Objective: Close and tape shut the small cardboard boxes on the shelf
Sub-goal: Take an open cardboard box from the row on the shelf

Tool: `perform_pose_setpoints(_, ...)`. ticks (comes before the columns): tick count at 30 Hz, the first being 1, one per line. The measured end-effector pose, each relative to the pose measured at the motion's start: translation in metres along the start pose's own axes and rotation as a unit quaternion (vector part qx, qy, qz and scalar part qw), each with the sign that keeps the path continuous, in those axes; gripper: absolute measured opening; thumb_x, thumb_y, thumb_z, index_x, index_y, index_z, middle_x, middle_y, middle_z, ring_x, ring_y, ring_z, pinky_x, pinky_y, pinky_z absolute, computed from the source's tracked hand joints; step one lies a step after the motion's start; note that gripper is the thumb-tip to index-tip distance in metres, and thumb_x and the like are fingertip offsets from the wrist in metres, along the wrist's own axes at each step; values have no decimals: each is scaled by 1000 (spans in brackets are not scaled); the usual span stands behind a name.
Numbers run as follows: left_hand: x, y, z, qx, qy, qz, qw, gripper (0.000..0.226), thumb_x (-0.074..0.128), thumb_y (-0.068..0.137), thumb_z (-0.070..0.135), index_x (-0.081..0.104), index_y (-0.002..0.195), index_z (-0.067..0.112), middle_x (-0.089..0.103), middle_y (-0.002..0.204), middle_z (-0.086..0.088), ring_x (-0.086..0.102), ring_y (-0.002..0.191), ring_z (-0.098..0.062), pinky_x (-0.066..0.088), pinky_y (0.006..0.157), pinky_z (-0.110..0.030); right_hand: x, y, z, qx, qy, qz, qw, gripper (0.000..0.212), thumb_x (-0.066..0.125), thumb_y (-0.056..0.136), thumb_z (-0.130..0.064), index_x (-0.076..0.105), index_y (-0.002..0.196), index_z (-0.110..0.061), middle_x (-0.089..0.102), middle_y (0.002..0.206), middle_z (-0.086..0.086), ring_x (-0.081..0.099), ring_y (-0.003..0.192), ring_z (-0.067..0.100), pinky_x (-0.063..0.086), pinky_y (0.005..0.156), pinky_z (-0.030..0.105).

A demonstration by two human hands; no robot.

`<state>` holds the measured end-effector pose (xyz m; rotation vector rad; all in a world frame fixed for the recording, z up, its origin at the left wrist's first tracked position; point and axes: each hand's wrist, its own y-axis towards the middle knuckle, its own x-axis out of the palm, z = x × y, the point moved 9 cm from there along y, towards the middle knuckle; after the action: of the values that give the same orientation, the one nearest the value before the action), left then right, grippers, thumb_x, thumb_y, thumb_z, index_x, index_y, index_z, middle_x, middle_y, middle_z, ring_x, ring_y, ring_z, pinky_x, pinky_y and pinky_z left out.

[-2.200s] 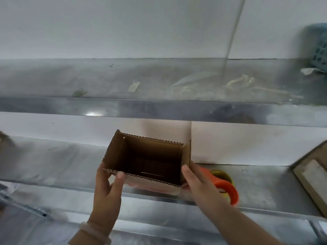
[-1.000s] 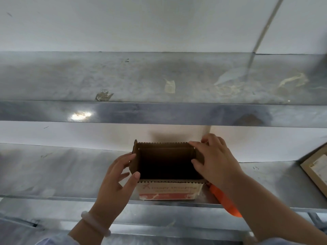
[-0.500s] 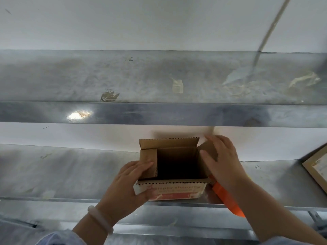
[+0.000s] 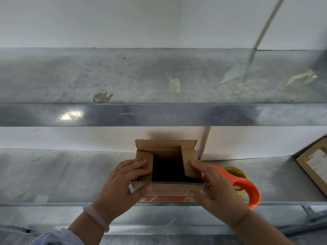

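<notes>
Box point(image 4: 168, 189) sat between left grip point(image 4: 123, 184) and right grip point(image 4: 215, 188), each pinching a side flap inward; tape dispenser point(image 4: 247, 187) lay rightward.

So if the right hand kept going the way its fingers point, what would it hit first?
Its fingers point up-left, with fingertips resting on the right side flap of the box. So the right hand meets that flap first. Beyond it is only the dark open inside, though depth is unclear.
</notes>
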<state>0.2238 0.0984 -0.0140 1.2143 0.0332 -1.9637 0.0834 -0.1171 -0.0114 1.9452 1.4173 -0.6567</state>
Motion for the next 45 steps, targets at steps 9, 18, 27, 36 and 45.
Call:
perform_pose_setpoints(9, -3, 15, -10, -114, -67, -31, 991, 56, 38, 77, 84, 59, 113, 47, 52, 117, 35, 43, 114, 8, 43, 100, -27, 0, 23, 5, 66, -22, -17, 997, 17, 52, 81, -64, 52, 96, -57, 52, 111, -34, 50, 113, -4, 49, 97, 25)
perform_pose_setpoints(18, 5, 22, -20, -130, -126, 12, 983, 112, 75, 74, 39, -9, 148, 45, 31, 146, 16, 52, 114, -6, 44, 95, -20, -3, 38, 17, 109, 29, -2, 994, 113, 83, 75, -35, -1, 148, -54, 33, 140, -19, 49, 119, 7, 51, 96, 27)
perform_pose_setpoints(27, 5, 21, -20, -68, -4, -54, 996, 56, 33, 90, 72, 64, 124, 40, 46, 134, 24, 44, 125, -9, 49, 100, -36, 3, 38, -1, 18, -176, -67, 982, 52, 37, 92, -59, 47, 140, -42, 42, 138, -27, 23, 120, -10, 26, 112, 19)
perform_pose_setpoints(36, 2, 22, -17, -53, 130, -48, 989, 63, 17, 94, 69, 67, 121, 42, 58, 135, 16, 59, 117, -13, 55, 90, -44, 19, 18, 0, 48, -252, -132, 957, 75, 3, 84, -75, 1, 152, -45, -9, 157, -26, -14, 146, 0, -11, 111, 24)
perform_pose_setpoints(45, -3, 37, -7, -23, 113, -21, 993, 51, 39, 90, 58, 76, 109, 27, 67, 124, 6, 65, 110, -15, 47, 99, -34, 21, 27, 0, 70, -229, -89, 967, 87, 9, 79, -82, 26, 151, -37, 19, 157, -22, 9, 147, 2, 5, 118, 25)
